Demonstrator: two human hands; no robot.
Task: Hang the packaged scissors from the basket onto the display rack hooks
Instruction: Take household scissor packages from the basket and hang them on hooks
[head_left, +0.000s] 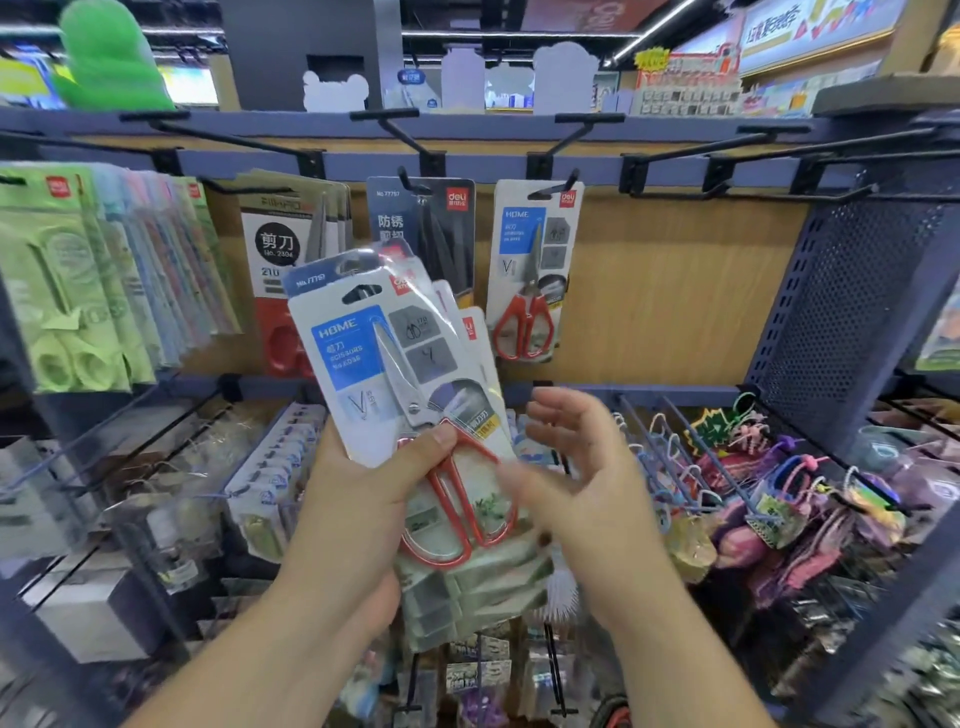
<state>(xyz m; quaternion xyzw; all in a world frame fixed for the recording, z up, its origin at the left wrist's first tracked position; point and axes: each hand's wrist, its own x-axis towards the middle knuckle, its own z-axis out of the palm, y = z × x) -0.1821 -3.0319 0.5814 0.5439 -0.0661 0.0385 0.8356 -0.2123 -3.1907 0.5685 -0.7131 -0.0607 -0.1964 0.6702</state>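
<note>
Left hand (358, 499): centre frame, thumb pinning a fanned stack of packaged scissors (343, 353) by the handles end.
Right hand (582, 467): wide, empty, just right of the stack.
Stack axis: tilted, blades toward upper left, red handles lower.
Rack hook (545, 193): upper centre, one hung pack (530, 270), blades up.

a shop: display rack hooks (561, 182) with packaged goods

green plush toy (111, 57), perhaps braided keychains (779, 499)

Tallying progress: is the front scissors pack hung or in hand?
In hand: left hand grips the front scissors pack, tilted, below the hooks.
</note>
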